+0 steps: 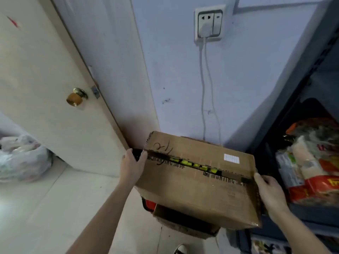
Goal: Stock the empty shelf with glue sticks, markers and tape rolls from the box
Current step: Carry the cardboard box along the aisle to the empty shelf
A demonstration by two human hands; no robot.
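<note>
A brown cardboard box (198,189) is held up in front of me between both hands, its top flaps nearly closed. Through the gap between the flaps show yellow-green items (194,165), too hidden to name. My left hand (132,166) grips the box's left end, thumb over the top edge. My right hand (271,193) grips the right end, thumb on the flap. The dark metal shelf unit (286,110) stands at the right.
Packaged goods in red and white wrappers (310,162) fill one shelf level at right. Another cardboard box (183,220) sits on the floor beneath the held one. A door with a brass knob (76,97) is at left, a white plastic bag (22,160) beside it. A wall socket with cable (209,22) is ahead.
</note>
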